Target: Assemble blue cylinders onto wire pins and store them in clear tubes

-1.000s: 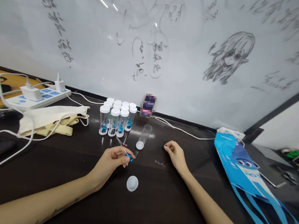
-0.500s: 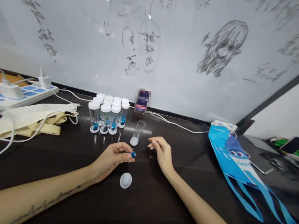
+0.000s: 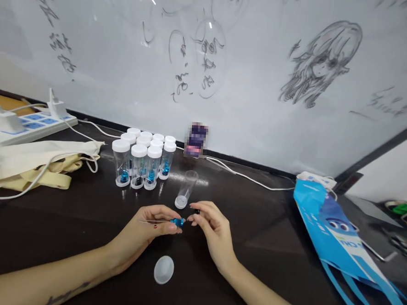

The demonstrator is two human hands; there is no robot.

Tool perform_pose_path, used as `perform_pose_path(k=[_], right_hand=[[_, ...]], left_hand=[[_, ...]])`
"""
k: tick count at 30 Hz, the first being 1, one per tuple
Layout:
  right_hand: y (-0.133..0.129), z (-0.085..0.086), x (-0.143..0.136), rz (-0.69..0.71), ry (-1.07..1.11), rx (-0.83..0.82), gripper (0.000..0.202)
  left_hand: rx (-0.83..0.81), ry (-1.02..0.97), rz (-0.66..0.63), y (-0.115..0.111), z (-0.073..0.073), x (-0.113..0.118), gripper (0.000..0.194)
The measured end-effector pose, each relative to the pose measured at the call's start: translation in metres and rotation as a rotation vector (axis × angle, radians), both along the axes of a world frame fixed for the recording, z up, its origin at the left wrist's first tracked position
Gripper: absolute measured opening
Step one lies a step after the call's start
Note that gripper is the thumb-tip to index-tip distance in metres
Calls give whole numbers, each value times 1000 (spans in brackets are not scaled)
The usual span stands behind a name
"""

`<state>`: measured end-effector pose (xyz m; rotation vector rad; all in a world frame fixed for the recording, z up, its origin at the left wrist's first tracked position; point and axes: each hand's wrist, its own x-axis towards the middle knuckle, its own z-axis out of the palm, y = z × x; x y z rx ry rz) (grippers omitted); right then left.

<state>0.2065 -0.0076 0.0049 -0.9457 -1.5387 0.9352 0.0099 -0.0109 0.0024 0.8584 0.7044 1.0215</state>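
Note:
Between the thumb and fingers of my left hand (image 3: 151, 225) is a small blue part (image 3: 177, 222), with a thin pale rod running back over the palm. My right hand (image 3: 214, 229), just to its right, pinches a small black piece (image 3: 195, 212). The two held pieces are close together with a small gap. Behind them an uncapped clear tube (image 3: 187, 188) stands on the dark table (image 3: 254, 229). A white round cap (image 3: 163, 269) lies in front of my hands. Several white-capped clear tubes (image 3: 138, 167) stand at the back left, most showing blue parts inside.
At the left are a power strip (image 3: 36, 123) with white cables and a cream cloth bag (image 3: 34, 160). A phone-like object with a blurred screen (image 3: 196, 140) leans on the whiteboard (image 3: 125, 74). A blue bag (image 3: 326, 224) lies at the right, with its straps toward the front.
My right hand has moved left, close to the blue part, and a black piece now shows in its fingers. The thin rod in my left hand has become visible. The view has shifted slightly.

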Motion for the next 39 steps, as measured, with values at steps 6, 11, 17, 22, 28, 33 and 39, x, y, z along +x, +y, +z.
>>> perform_pose_path(k=[6,11,17,22,28,33,39], right_hand=[[-16,0,-3,53,36,-14,14],[-25,0,-3,29,-71,86,15],[-26,1,-4,17,-73,111,18],[-26,0,-5,-8,-63,96,15],[-25,-1,-5,-29,-60,157,14],[-28,2,-5,-34,-102,263,16],[-29,5,-4,-40,-134,331,18]], left_hand=[[-40,-16,-21,-1,-1,-2,16],[-30,-31,-70,0,-4,-5,13],[-25,13,-94,-1,0,-5,10],[-8,-2,-95,2,3,-2,13],[51,-32,-123,7,-5,-3,15],[88,-26,-138,5,-4,-4,15],[108,-38,-137,1,-1,-3,16]])
